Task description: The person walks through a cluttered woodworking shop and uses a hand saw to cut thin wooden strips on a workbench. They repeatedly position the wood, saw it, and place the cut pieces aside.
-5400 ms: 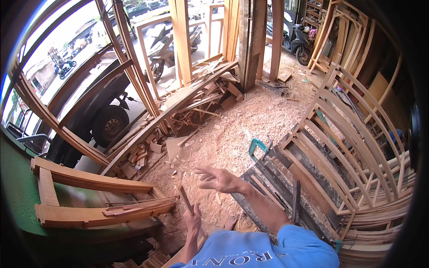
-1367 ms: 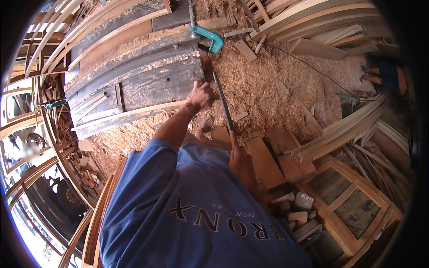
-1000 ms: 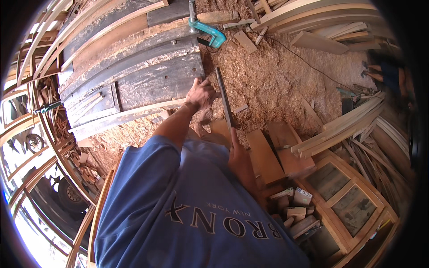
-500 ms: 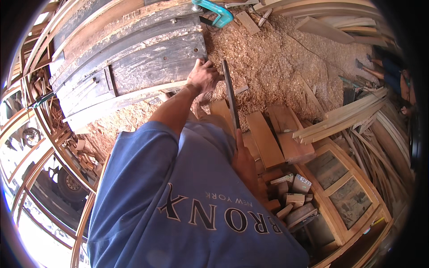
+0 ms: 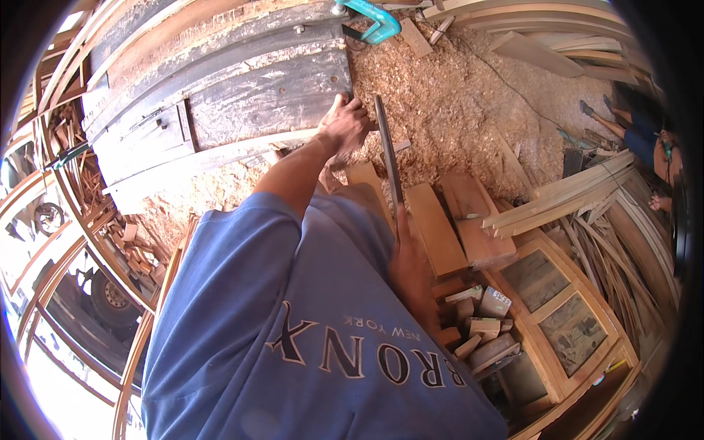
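Observation:
My left hand (image 5: 345,122) is closed at the right corner of a dark, worn workbench (image 5: 249,99). A short wooden end (image 5: 374,125) sticks out past its fingers, and most of that piece is hidden by the hand. Beside it stands a long, narrow dark blade (image 5: 389,152), seen nearly edge-on like a hand saw. Around the blade's near end my right hand (image 5: 408,253) is closed, low against the blue shirt and slightly smeared. Any handle is hidden within that hand. The blade's far end is just right of the left hand.
A turquoise clamp (image 5: 380,26) sits at the bench's far corner. Wood shavings (image 5: 440,95) cover the floor. Boards (image 5: 434,227), small offcuts (image 5: 480,330) and a framed wooden panel (image 5: 565,315) lie to the right. Another person (image 5: 645,139) is at the far right.
The bench and my left hand appear slightly farther right in the picture. My right hand and the blade have shifted a little with them. More of the other person's arm shows.

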Demonstrator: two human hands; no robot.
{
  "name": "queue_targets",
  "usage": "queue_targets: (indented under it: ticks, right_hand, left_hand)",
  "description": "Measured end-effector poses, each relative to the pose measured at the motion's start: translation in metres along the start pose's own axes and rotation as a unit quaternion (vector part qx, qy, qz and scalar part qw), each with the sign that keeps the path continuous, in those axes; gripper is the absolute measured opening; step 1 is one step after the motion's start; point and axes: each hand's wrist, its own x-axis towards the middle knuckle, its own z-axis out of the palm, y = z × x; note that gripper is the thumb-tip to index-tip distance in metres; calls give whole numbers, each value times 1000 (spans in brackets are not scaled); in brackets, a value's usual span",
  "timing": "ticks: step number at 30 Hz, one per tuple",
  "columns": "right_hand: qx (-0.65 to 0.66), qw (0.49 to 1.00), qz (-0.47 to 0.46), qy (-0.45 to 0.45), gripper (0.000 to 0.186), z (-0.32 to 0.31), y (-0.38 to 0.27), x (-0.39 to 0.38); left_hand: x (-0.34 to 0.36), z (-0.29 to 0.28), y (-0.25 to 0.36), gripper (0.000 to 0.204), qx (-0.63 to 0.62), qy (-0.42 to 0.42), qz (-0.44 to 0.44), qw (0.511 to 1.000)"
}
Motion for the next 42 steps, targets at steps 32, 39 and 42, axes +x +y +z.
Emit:
queue_targets:
  ticks: [32, 39, 42]
  right_hand:
    - [42, 999, 31, -14, 62, -2, -10, 2]
    - [77, 997, -8, 3, 60, -1, -11, 21]
    - [60, 997, 41, -19, 61, -2, -12, 10]
  left_hand:
    - [5, -23, 4, 33, 13, -113, -5, 993]
    - [2, -5, 5, 30, 26, -66, -4, 997]
    - [1, 4, 3, 34, -7, 85, 14, 996]
